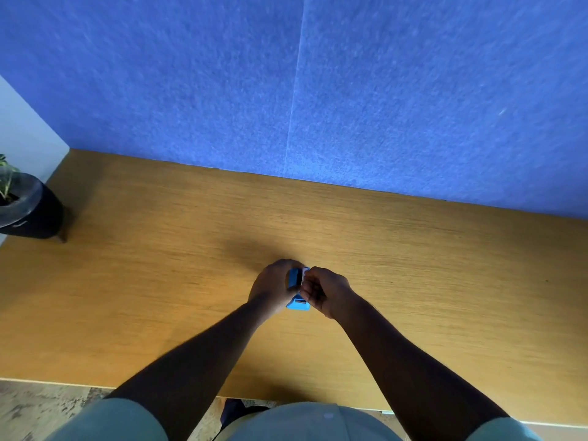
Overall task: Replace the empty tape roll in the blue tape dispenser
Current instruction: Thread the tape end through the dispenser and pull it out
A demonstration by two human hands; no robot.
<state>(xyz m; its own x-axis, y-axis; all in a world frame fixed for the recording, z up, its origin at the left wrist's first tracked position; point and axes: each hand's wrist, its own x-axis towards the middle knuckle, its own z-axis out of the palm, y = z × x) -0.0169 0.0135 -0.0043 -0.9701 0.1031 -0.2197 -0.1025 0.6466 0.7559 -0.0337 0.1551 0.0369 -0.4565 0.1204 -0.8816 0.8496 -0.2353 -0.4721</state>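
The small blue tape dispenser (298, 304) rests on the wooden desk (413, 265), mid-way across it. My left hand (273, 288) wraps its left side and holds it. My right hand (327, 291) is closed at its right side, fingertips pinching a small white piece (305, 272) at the dispenser's top. Whether that white piece is a tape roll or its core is too small to tell. Most of the dispenser is hidden between the two hands.
A dark plant pot (27, 208) with a green plant stands at the desk's far left. A blue felt partition (318, 90) rises along the back edge. The desk's near edge runs just in front of my body.
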